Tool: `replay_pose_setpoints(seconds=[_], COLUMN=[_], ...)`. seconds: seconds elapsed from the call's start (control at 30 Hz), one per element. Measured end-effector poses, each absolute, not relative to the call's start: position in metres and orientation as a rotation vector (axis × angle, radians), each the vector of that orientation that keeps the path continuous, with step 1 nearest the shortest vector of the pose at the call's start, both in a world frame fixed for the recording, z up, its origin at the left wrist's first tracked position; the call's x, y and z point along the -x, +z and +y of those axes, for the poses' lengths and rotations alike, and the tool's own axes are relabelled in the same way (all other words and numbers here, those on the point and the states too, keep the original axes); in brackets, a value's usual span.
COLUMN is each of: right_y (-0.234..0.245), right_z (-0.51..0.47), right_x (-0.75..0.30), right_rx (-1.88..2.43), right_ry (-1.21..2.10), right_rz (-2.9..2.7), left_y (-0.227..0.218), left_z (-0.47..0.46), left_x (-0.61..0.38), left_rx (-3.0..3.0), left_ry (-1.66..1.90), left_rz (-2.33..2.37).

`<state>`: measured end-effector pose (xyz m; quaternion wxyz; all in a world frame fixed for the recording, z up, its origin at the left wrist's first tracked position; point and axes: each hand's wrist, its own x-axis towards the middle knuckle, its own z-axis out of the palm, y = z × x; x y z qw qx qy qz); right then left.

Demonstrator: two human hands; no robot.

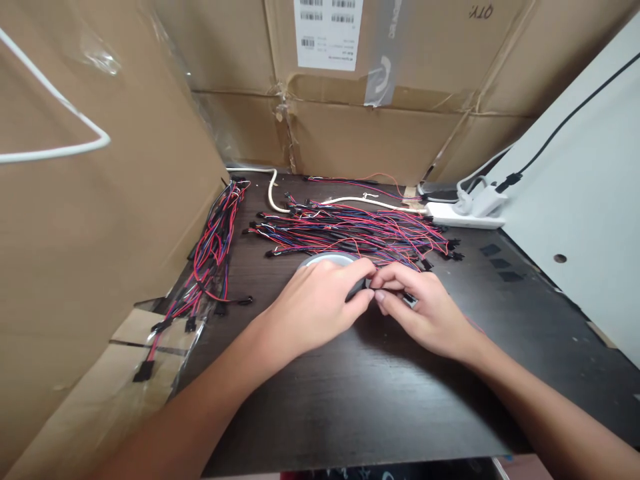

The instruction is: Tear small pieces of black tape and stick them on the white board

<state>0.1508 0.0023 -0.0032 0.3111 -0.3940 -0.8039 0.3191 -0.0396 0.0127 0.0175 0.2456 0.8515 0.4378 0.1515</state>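
Across the lower middle of the frame lies a bare stretch of dark table (325,413), and above it, at the centre, both hands meet with their fingertips almost together. The left hand (320,300) is curled over a round roll (334,257), thumb and forefinger bent close around its right side, and seems to have hold of it. The right hand (430,310) has thumb and forefinger nearly closed in a pinch, apparently on a thin dark strip (393,291), with its other fingers folded behind; a small shiny bit shows under that palm, too hidden to name. If the pinch slackened, the strip could slip or twist; if the left hand loosened, the roll could tip or slide into the wires (345,230) just behind it, where loose ends might snag. The strip's visible part runs roughly left to right; the roll, being round, has no clear long axis, its pale rim curving toward the top of the frame, and its tilt is hard to tell. Beyond, those wires also stretch left to right, while another bundle (215,247) at left slants up toward the cardboard (375,133), and a white power strip (465,218) sits right of centre.
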Motion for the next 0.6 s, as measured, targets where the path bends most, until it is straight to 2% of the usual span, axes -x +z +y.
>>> replay_pose_setpoints(seconds=[0.33,0.6], right_y=[-0.0014,-0.002], right_z=[0.0019,0.0023], right_x=[-0.1517,-0.1522], right_rx=[1.106,1.082], right_ry=[0.812,0.836], right_rz=[-2.088,-2.14], left_y=[0.0155,0.0135], left_z=[0.0122,0.0127], left_x=[0.0372,0.0342], left_rx=[-2.386,-2.212], left_ry=[0.305,0.445], left_rz=[1.232,1.196])
